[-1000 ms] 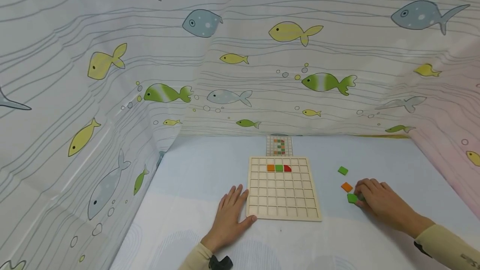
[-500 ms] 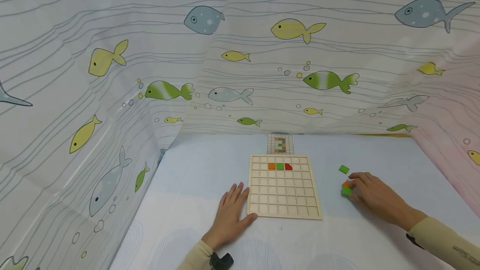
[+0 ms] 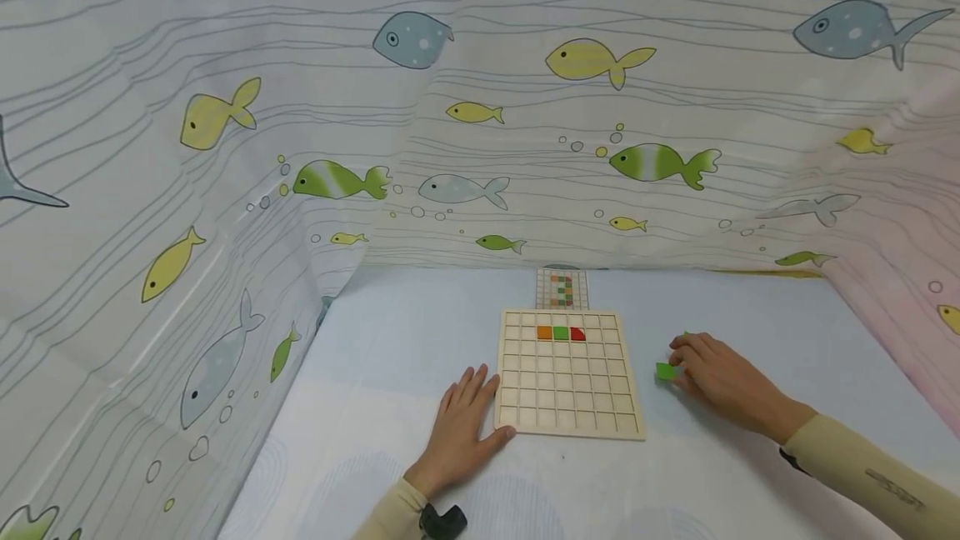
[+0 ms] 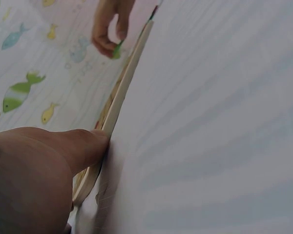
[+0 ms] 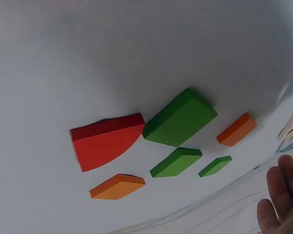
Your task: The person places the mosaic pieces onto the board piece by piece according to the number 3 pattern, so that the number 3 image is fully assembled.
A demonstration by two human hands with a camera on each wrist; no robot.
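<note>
A pale wooden grid board [image 3: 570, 390] lies on the table, with an orange square tile [image 3: 544, 332], a green square tile [image 3: 561, 332] and a red rounded-corner tile [image 3: 577, 334] in one upper row. My left hand [image 3: 456, 432] rests flat at its left edge, fingers spread; the left wrist view shows the thumb [image 4: 88, 146] against the board's side. To the board's right, my right hand [image 3: 723, 377] pinches a green square tile [image 3: 665, 371]. The left wrist view also shows this green tile [image 4: 117, 50] between finger and thumb.
Behind the board stands a small pattern card [image 3: 562, 288]. Loose tiles lie on the table in the right wrist view, among them a red rounded tile [image 5: 107, 141], a green tile [image 5: 180, 117] and an orange tile [image 5: 118, 186]. Fish-printed sheeting [image 3: 525, 215] walls the table.
My right hand has moved left toward the board, carrying the green tile off the table. It now covers the loose orange tile and most of another green one. My left hand has stayed put.
</note>
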